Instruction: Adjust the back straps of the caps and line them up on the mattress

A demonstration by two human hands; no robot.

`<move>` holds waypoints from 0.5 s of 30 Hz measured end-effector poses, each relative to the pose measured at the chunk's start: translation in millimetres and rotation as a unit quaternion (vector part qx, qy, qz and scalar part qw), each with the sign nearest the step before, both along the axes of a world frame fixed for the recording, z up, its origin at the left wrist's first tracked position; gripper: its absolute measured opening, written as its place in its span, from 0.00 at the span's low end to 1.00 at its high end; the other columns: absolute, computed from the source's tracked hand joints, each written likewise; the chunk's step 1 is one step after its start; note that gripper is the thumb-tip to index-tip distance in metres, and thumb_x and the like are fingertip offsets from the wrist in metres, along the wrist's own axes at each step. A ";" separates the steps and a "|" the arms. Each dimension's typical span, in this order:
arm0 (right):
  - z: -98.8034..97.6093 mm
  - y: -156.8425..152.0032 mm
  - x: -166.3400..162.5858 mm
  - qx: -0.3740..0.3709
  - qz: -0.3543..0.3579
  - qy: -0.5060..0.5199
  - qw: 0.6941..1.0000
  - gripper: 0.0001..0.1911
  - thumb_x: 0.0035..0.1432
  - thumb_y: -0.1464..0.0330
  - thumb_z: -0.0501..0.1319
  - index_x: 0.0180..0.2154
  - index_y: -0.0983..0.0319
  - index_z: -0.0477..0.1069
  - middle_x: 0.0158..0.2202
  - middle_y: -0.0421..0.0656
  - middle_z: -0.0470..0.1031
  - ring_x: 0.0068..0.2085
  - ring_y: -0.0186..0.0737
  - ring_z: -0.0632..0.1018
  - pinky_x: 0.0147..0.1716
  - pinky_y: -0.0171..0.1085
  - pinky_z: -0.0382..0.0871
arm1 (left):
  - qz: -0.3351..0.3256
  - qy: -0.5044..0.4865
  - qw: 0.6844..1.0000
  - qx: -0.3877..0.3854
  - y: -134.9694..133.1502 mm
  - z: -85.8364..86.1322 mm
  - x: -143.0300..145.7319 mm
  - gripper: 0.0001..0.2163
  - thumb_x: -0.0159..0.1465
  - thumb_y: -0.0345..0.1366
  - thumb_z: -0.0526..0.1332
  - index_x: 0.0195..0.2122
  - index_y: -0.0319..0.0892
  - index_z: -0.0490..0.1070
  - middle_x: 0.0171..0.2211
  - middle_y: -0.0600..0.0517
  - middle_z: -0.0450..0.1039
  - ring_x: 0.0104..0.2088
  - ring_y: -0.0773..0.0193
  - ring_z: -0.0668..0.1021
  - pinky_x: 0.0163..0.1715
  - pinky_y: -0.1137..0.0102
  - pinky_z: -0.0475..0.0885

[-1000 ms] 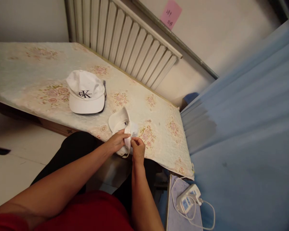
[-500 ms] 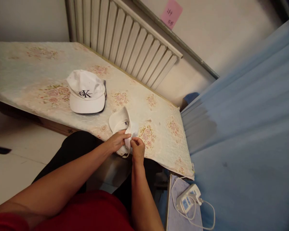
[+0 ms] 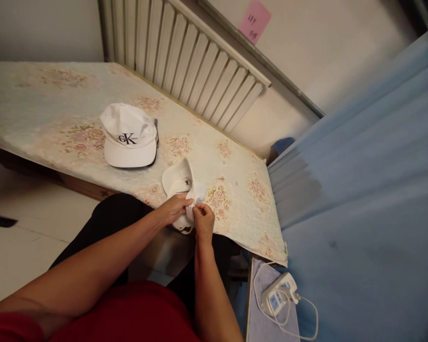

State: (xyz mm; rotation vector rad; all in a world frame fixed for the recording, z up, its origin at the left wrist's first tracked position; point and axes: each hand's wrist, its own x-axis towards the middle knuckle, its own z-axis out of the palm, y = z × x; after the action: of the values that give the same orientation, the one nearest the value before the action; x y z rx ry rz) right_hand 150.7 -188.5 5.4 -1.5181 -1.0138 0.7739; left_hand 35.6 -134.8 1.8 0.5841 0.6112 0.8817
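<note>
A white baseball cap [image 3: 178, 176] is between my hands at the near edge of the bed or table, its brim to the left and its inside partly showing. My left hand [image 3: 175, 209] is closed on the cap's band, thumb on top. At the band's right side, my right hand [image 3: 204, 219] pinches with thumb and forefinger at the cap's edge; whether anything small is in that pinch cannot be made out. Farther left lies a second white cap [image 3: 128, 135] with dark "CK"-like lettering, its brim toward me, with something dark under its right edge.
A flower-patterned cover [image 3: 235, 190] spreads over the surface. Behind it stands a white radiator [image 3: 192, 61], with a pink note [image 3: 255, 21] on the wall above. A blue curtain [image 3: 353, 190] hangs at the right. A white power strip [image 3: 280, 294] with a cable lies on a small side table.
Both hands stay at the cap with almost the same grip. The right fingers have shifted very slightly; the other cap has not moved on the cover.
</note>
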 end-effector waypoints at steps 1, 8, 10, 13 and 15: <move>0.0 0.5 -0.4 -0.001 -0.004 -0.005 1.000 0.08 0.46 0.65 0.62 0.30 0.62 0.75 0.26 0.38 0.75 0.29 0.37 0.74 0.33 0.35 0.70 | -0.002 0.005 1.000 0.001 -0.4 1.6 0.0 0.12 0.47 0.32 0.72 0.32 0.35 0.76 0.26 0.48 0.77 0.27 0.61 0.78 0.33 0.69 0.73; -0.2 5.0 -2.9 -0.002 -0.040 -0.065 0.997 0.08 0.47 0.64 0.61 0.30 0.62 0.73 0.27 0.39 0.75 0.29 0.38 0.74 0.33 0.36 0.70 | 0.005 0.050 0.999 0.009 -4.3 14.6 2.1 0.08 0.45 0.26 0.66 0.28 0.36 0.74 0.24 0.48 0.76 0.27 0.62 0.77 0.31 0.69 0.72; 1.2 5.3 -3.5 0.001 -0.049 -0.093 0.994 0.07 0.48 0.65 0.60 0.29 0.61 0.72 0.26 0.39 0.75 0.29 0.38 0.73 0.33 0.36 0.69 | 0.021 0.072 0.997 0.012 -5.4 15.7 3.1 0.09 0.44 0.25 0.65 0.29 0.36 0.74 0.25 0.49 0.76 0.27 0.62 0.77 0.31 0.70 0.71; 3.7 5.2 -4.8 0.010 -0.063 -0.135 0.989 0.04 0.49 0.66 0.59 0.27 0.60 0.71 0.24 0.38 0.73 0.28 0.37 0.72 0.33 0.36 0.67 | 0.070 0.124 0.990 0.013 -7.4 14.1 3.2 0.07 0.45 0.25 0.65 0.27 0.38 0.72 0.21 0.54 0.73 0.23 0.67 0.73 0.26 0.74 0.67; 4.6 5.1 -6.0 0.014 -0.069 -0.160 0.985 0.03 0.49 0.67 0.59 0.26 0.59 0.69 0.24 0.37 0.72 0.28 0.38 0.71 0.32 0.36 0.66 | 0.109 0.164 0.980 0.016 -9.3 12.4 2.4 0.08 0.47 0.26 0.66 0.23 0.40 0.68 0.16 0.58 0.67 0.19 0.71 0.67 0.22 0.75 0.61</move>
State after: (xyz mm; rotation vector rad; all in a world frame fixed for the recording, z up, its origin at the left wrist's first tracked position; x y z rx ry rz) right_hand 144.7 -183.4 9.9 -1.7029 -1.1341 0.4223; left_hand 38.0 -144.1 14.3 0.7077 0.9743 1.0102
